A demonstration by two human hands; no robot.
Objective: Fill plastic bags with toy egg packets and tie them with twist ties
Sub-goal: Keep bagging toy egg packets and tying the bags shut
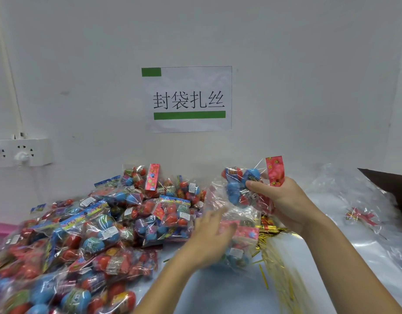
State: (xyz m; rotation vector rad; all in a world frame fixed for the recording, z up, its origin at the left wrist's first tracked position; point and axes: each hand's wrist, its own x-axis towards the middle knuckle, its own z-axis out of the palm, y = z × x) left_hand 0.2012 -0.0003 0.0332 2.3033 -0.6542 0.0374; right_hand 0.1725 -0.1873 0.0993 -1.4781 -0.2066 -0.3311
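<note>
Two hands in view, left hand (212,232) and right hand (284,200). One egg packet (245,189) held up, a second egg packet (238,243) lower down, a heap of packets (104,227) too many to count. One wall sign (187,99), one wall socket (21,152), and gold twist ties (277,268) beyond counting.

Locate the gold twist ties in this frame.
In the head view, the gold twist ties lie scattered on the table, right of centre, between the two forearms and just below the right hand.

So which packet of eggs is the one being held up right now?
Find the white paper sign on the wall, then look down and right. The right hand grips a clear egg packet above the table. Unlike the big pile on the left, it is off the table, its red flowered header card pointing up.
</note>
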